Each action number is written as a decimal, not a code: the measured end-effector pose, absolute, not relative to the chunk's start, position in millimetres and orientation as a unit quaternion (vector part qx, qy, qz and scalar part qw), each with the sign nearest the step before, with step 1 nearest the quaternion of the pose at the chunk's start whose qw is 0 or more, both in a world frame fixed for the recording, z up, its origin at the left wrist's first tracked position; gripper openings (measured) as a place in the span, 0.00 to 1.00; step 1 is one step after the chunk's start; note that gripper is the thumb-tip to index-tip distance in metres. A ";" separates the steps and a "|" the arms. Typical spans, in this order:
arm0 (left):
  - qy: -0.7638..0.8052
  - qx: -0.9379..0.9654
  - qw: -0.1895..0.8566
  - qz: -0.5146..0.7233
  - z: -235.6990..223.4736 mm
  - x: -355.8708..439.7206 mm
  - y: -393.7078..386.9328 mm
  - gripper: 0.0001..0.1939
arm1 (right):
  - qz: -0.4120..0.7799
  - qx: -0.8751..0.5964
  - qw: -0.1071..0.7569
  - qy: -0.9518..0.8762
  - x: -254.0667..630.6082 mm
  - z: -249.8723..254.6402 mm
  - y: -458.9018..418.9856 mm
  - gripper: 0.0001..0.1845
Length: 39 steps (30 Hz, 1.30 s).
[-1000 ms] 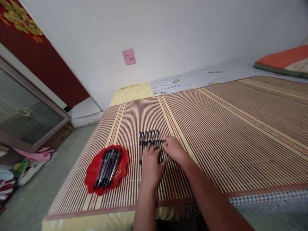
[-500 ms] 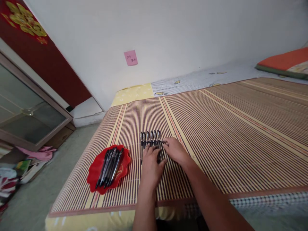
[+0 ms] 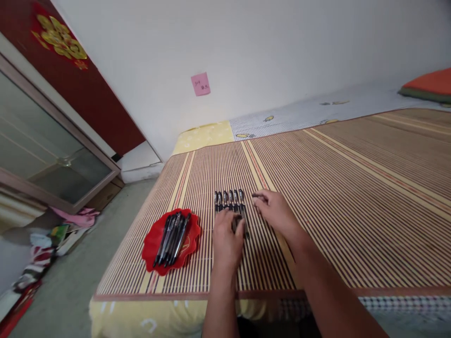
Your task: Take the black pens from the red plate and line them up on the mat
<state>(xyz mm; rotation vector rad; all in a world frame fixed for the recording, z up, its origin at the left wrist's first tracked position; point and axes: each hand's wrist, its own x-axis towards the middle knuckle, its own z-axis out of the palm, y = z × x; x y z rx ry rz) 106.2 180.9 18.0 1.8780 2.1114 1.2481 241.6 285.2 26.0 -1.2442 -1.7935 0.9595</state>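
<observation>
Several black-capped pens [image 3: 229, 197] lie side by side in a row on the striped mat, caps pointing away from me. My left hand [image 3: 228, 232] rests over their lower parts, fingers and thumb apart, and hides much of the barrels. To the right of the row, my right hand [image 3: 276, 211] is off the pens, fingers loosely bent and slightly apart with nothing visible in them. On the left, a red scalloped plate [image 3: 150, 244] bears a pile of more black pens [image 3: 172, 237].
The striped mat [image 3: 338, 202] covers a bed against a white wall. A pink note [image 3: 200, 84] is stuck on the wall. Folded orange bedding [image 3: 428, 84] sits at the far right. Left of the bed are a glass-panelled door [image 3: 63, 155] and assorted items on the floor.
My right hand has come away from the rightmost pen and moved right. My left hand remains over the row, and the camera view has shifted slightly left.
</observation>
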 end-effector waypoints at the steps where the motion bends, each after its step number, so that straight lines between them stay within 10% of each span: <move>1: 0.680 0.602 0.017 0.418 21.1 106.5 179.3 0.03 | 0.384 -0.481 0.388 -0.686 244.2 28.8 284.5 0.13; 7: 0.707 0.548 -0.035 0.445 38.0 68.0 158.9 0.02 | 0.389 -0.464 0.474 -0.640 259.0 38.0 286.8 0.14; 20: 0.905 0.413 -0.062 0.078 28.1 -17.1 127.5 0.14 | 0.451 -0.434 0.553 -0.550 274.7 56.9 291.1 0.15; 25: 0.875 0.388 -0.054 0.285 55.7 -0.6 129.4 0.10 | 0.447 -0.426 0.551 -0.562 276.5 58.9 290.8 0.15; 30: 0.571 0.338 0.285 0.692 102.1 63.4 172.0 0.15 | 0.453 -0.416 0.555 -0.560 278.5 64.4 290.6 0.17; 39: 0.429 0.182 0.519 0.716 74.5 152.9 206.0 0.23 | 0.506 -0.394 0.471 -0.606 283.7 69.9 289.7 0.19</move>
